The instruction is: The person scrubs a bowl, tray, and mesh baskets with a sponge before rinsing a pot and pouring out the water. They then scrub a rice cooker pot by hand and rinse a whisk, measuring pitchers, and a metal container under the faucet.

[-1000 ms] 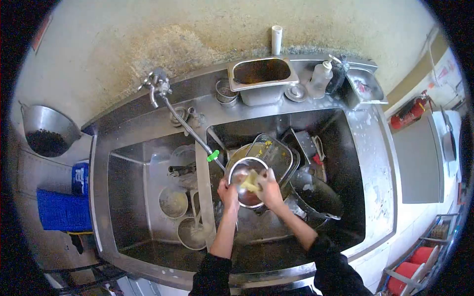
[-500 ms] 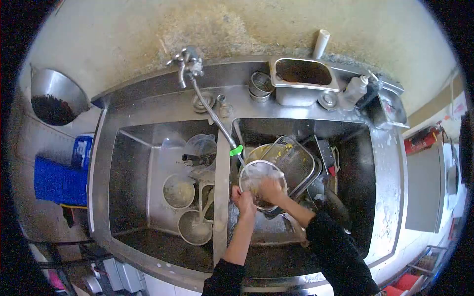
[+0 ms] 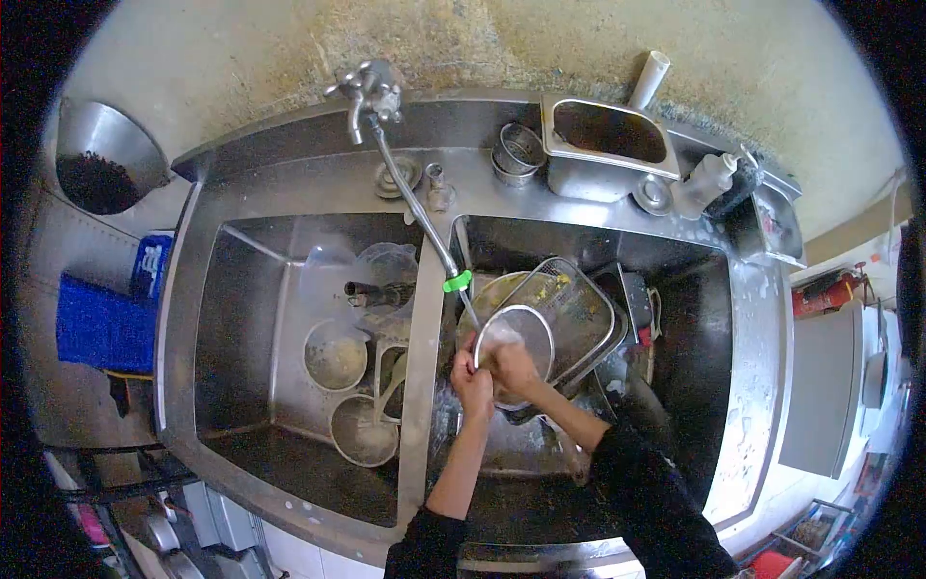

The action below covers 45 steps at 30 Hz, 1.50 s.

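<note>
My left hand (image 3: 473, 386) grips the near left rim of a round metal bowl (image 3: 542, 340) in the right sink basin. The bowl is tilted, its light rim facing up toward me. Inside it, my right hand (image 3: 516, 369) presses against the wall, fingers curled and blurred; whatever they hold is hidden. A hose with a green band (image 3: 457, 281) runs from the tap (image 3: 371, 96) down to the bowl, and its end lies at the bowl's rim. Beneath and behind the bowl is a wire-mesh basket (image 3: 579, 299) with yellow food bits in it.
In the left basin (image 3: 236, 386) sit two round metal pots (image 3: 336, 355) and a clear plastic container (image 3: 386, 261). A deep steel pan (image 3: 608, 179), a spray bottle (image 3: 709, 183) and small strainers (image 3: 518, 150) stand on the back ledge. A divider (image 3: 415, 425) separates the basins.
The bowl has tipped further and shifted slightly right relative to the hose. My left hand stays on its rim, and my right hand has moved toward its left side. The camera view has shifted.
</note>
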Tool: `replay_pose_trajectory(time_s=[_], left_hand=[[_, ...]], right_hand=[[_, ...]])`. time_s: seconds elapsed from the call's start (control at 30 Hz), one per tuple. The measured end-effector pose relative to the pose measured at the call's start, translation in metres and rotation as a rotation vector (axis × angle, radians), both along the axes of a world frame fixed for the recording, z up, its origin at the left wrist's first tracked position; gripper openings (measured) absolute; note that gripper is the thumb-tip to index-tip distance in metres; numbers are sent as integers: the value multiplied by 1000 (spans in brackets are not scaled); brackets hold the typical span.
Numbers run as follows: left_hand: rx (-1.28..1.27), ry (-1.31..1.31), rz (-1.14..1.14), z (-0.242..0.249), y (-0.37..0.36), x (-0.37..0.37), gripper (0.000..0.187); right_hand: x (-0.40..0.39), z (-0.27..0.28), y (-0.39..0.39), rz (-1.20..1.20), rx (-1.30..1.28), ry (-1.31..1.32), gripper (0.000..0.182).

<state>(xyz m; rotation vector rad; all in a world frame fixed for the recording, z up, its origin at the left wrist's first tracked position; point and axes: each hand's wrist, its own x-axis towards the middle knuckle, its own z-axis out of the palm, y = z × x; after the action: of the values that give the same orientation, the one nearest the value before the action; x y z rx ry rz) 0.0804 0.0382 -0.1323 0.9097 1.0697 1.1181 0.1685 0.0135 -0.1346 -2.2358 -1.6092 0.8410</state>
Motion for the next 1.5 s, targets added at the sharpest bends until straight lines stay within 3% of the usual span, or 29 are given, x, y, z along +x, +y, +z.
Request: replay_pose_trajectory(time_s=[0.03, 0.1, 0.2, 0.27, 0.33, 0.37, 0.47, 0.5, 0.53, 0.6, 0.63, 0.67, 0.7, 0.77, 0.83, 0.87, 0.9, 1.0, 1.07, 1.13, 1.2, 1.23, 1.3, 1.4, 1.43, 1.5], left_hand=[[45, -25, -33, -8, 0, -2, 22], [-110, -120, -52, -13, 0, -9, 22], [-228, -134, -44, 5, 4, -7, 24], [-322, -58, -71, 9, 2, -10, 25], [-187, -111, 6, -2, 0, -5, 25], [-123, -137, 47, -8, -3, -5, 25], [-258, -125, -9, -3, -1, -7, 25], [-287, -88, -26, 0, 0, -7, 25], [-301, -4, -36, 5, -1, -6, 25], [-173, 92, -49, 7, -6, -10, 24], [-23, 86, -46, 6, -6, -7, 23], [122, 83, -45, 6, -7, -7, 23], [47, 51, -33, 8, -5, -5, 22], [-112, -2, -12, 16, -3, -8, 22], [-146, 45, -64, 14, 2, -11, 22], [-166, 32, -81, 12, -2, -16, 23], [-177, 9, -96, 19, -2, -14, 23], [-110, -2, -46, -1, 1, -8, 24], [-183, -105, -92, -8, 3, -15, 25], [-251, -70, -97, 16, 2, -1, 24], [-335, 63, -169, 32, -1, -3, 29], [-338, -8, -138, 47, -5, 2, 26], [-209, 40, -188, 47, -3, -6, 26], [-186, -112, -235, 64, -3, -10, 28], [-208, -203, -244, 74, -5, -10, 29], [-446, -192, -276, 91, -12, -9, 32]], right_hand=[[7, 11, 9, -128, 35, 35, 23], [7, 16, 16, -307, 167, 72, 24], [-11, -9, 2, 0, 66, -53, 25], [-6, -17, 3, -90, 27, -31, 21], [16, -15, 18, -224, -92, 47, 18], [15, -21, 19, -217, -90, -77, 17], [-10, -43, 2, -52, 128, -92, 18], [-21, -22, 0, 15, 89, 33, 15], [-14, -10, 5, -6, 36, -35, 15], [-1, 4, 18, -61, -76, -151, 14], [1, -10, 16, -203, 103, -237, 14], [-4, -18, 11, -100, 77, -246, 14], [-6, -24, 8, 4, 57, -262, 13], [-19, 21, 5, 151, 17, -328, 13], [-9, -3, 15, 140, 24, -243, 15], [-10, -18, 16, 129, 24, -188, 16], [-7, 1, 23, -128, 7, -208, 18], [3, 14, 16, -240, -165, -119, 20], [-3, -24, -5, -116, -71, -188, 22], [-12, -105, -23, 31, 137, -267, 23], [-13, -73, -23, -27, 143, -234, 23], [-3, -45, -7, -166, 62, -170, 24], [8, 10, 7, -347, -30, -165, 24], [-5, 40, -26, -167, -131, -193, 25], [-11, 0, -44, -173, 45, -97, 26], [-17, 37, -45, -303, 295, 207, 26]])
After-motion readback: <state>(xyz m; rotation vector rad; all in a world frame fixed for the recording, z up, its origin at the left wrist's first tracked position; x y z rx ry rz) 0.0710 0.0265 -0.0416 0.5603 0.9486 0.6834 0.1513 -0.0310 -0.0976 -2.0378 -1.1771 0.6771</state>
